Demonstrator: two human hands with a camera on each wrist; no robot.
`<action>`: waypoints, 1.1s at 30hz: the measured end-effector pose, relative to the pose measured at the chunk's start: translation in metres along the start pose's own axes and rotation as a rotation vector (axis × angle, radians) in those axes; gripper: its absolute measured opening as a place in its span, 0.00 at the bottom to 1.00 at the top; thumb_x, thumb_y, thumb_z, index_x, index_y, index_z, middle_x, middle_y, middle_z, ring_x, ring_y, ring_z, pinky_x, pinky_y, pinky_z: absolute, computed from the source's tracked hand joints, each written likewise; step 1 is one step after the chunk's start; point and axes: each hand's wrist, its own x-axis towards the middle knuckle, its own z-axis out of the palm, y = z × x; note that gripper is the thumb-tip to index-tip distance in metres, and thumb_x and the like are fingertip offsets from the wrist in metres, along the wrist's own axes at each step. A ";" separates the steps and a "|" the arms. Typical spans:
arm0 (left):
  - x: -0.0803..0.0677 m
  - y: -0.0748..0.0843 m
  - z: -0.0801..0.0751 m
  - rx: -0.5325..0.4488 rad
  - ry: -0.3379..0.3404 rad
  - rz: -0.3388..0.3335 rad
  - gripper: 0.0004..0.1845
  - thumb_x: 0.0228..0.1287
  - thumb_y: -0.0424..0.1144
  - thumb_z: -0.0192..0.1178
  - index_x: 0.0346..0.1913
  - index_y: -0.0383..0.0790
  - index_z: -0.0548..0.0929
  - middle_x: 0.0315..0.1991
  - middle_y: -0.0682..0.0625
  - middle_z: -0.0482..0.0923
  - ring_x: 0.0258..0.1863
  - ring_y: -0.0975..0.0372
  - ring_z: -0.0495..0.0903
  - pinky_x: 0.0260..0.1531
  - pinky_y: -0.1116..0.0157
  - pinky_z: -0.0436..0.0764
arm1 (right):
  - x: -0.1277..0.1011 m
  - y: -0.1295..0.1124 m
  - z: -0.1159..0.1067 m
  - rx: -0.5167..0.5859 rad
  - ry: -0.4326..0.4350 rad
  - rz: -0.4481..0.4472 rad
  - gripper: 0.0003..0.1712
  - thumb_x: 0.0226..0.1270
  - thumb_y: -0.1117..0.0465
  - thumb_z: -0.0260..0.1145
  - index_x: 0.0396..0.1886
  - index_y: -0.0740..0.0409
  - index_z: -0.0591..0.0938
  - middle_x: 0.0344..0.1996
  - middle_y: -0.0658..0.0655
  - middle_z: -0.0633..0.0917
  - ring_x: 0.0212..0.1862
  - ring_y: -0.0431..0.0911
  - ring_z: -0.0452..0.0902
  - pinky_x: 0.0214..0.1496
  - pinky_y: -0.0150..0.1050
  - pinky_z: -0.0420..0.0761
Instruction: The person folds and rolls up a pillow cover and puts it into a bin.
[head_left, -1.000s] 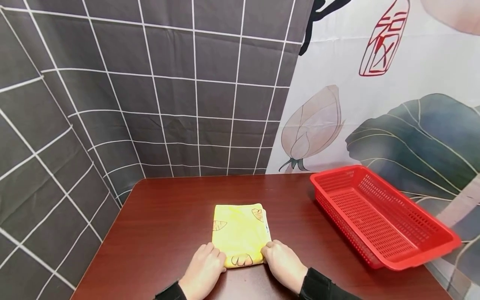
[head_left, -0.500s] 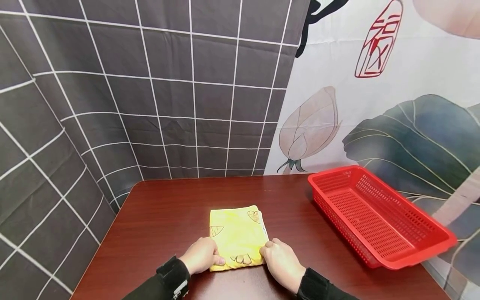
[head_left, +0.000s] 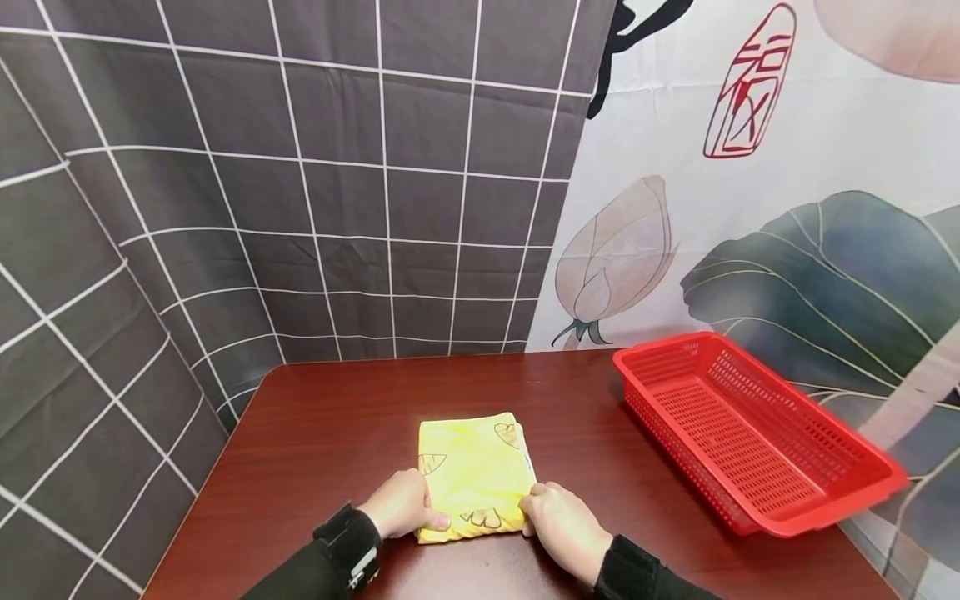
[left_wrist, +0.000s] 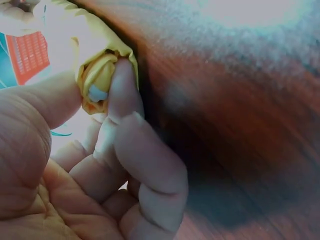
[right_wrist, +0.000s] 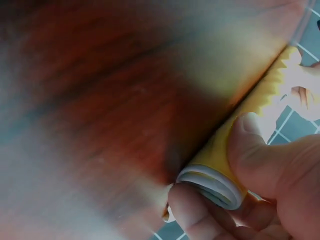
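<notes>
Grey grid-patterned cloth [head_left: 337, 183] hangs behind and to the left, and a white hanging painted with a lotus bud and leaf [head_left: 750, 217] fills the right. Below them a dark reddish wooden table [head_left: 337, 417] carries an empty red perforated basket [head_left: 750, 433] at its right side. Near the front edge, in the middle, lies a folded yellow cloth [head_left: 472, 471]; it looks soft, light and layered, likely to sag or unfold unless taken at the corners of the fold. The left hand [head_left: 401, 504] pinches the near left corner between thumb and curled fingers, and the right hand [head_left: 562, 525] pinches the near right corner the same way, where white layers show.
</notes>
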 end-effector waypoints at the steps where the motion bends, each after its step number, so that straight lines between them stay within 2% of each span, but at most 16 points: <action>1: -0.003 0.005 -0.003 -0.012 -0.010 -0.012 0.30 0.55 0.55 0.82 0.09 0.49 0.73 0.06 0.64 0.61 0.08 0.68 0.65 0.13 0.69 0.65 | 0.000 0.001 -0.001 0.018 -0.012 0.004 0.14 0.54 0.63 0.79 0.20 0.49 0.80 0.21 0.46 0.76 0.25 0.39 0.69 0.31 0.33 0.73; 7: -0.014 0.026 -0.018 -0.046 -0.043 -0.061 0.27 0.54 0.48 0.83 0.13 0.44 0.76 0.08 0.58 0.66 0.03 0.67 0.66 0.06 0.68 0.69 | 0.009 0.006 -0.013 0.151 -0.144 0.079 0.15 0.60 0.62 0.78 0.17 0.50 0.82 0.17 0.44 0.71 0.23 0.37 0.63 0.29 0.34 0.70; 10: -0.010 0.024 -0.019 -0.018 -0.062 -0.065 0.27 0.54 0.49 0.83 0.13 0.44 0.76 0.08 0.57 0.67 0.02 0.67 0.68 0.06 0.68 0.71 | 0.016 0.014 -0.020 0.232 -0.234 0.149 0.14 0.59 0.59 0.80 0.17 0.48 0.84 0.15 0.42 0.73 0.22 0.37 0.65 0.28 0.35 0.70; 14: -0.004 0.015 -0.014 0.014 -0.070 -0.059 0.28 0.54 0.54 0.82 0.14 0.45 0.76 0.08 0.57 0.68 0.02 0.66 0.70 0.06 0.68 0.72 | 0.023 0.029 -0.024 0.412 -0.330 0.264 0.14 0.55 0.57 0.84 0.18 0.48 0.86 0.15 0.42 0.79 0.23 0.36 0.71 0.29 0.34 0.71; 17: -0.006 0.016 -0.014 -0.004 -0.057 -0.068 0.28 0.53 0.53 0.83 0.15 0.43 0.76 0.08 0.55 0.70 0.01 0.65 0.69 0.05 0.66 0.73 | 0.025 0.035 -0.023 0.478 -0.319 0.293 0.14 0.52 0.58 0.86 0.19 0.50 0.87 0.16 0.42 0.81 0.24 0.36 0.72 0.29 0.32 0.72; 20: -0.009 0.020 -0.016 -0.004 -0.050 -0.084 0.27 0.53 0.53 0.83 0.15 0.42 0.77 0.08 0.55 0.71 0.02 0.65 0.68 0.05 0.65 0.73 | 0.024 0.036 -0.017 0.440 -0.247 0.270 0.15 0.48 0.58 0.88 0.19 0.48 0.86 0.16 0.42 0.79 0.25 0.35 0.70 0.29 0.32 0.71; 21: -0.012 0.026 -0.019 -0.008 -0.046 -0.094 0.27 0.52 0.52 0.84 0.15 0.41 0.77 0.07 0.55 0.71 0.02 0.66 0.67 0.05 0.65 0.73 | 0.023 0.035 -0.015 0.419 -0.212 0.250 0.16 0.47 0.58 0.88 0.19 0.47 0.85 0.17 0.41 0.78 0.25 0.34 0.69 0.30 0.32 0.70; 26: -0.011 0.026 -0.019 0.040 -0.027 -0.113 0.28 0.53 0.55 0.83 0.16 0.42 0.77 0.08 0.55 0.71 0.03 0.65 0.68 0.07 0.65 0.74 | 0.014 0.025 -0.008 0.253 -0.066 0.104 0.18 0.45 0.59 0.87 0.18 0.45 0.81 0.18 0.40 0.76 0.25 0.34 0.67 0.29 0.32 0.70; 30: -0.011 0.030 -0.015 0.175 0.040 -0.121 0.27 0.50 0.59 0.83 0.24 0.41 0.80 0.17 0.52 0.75 0.15 0.60 0.76 0.21 0.57 0.81 | 0.002 0.016 -0.009 0.059 -0.027 -0.021 0.17 0.40 0.61 0.85 0.17 0.45 0.81 0.19 0.39 0.79 0.27 0.36 0.69 0.31 0.32 0.72; 33: -0.015 0.039 -0.009 0.337 0.138 -0.059 0.24 0.48 0.59 0.82 0.27 0.44 0.83 0.22 0.50 0.78 0.24 0.56 0.78 0.27 0.51 0.80 | -0.003 0.014 -0.009 -0.003 -0.039 -0.062 0.19 0.36 0.63 0.85 0.18 0.44 0.80 0.20 0.39 0.77 0.29 0.37 0.68 0.31 0.30 0.72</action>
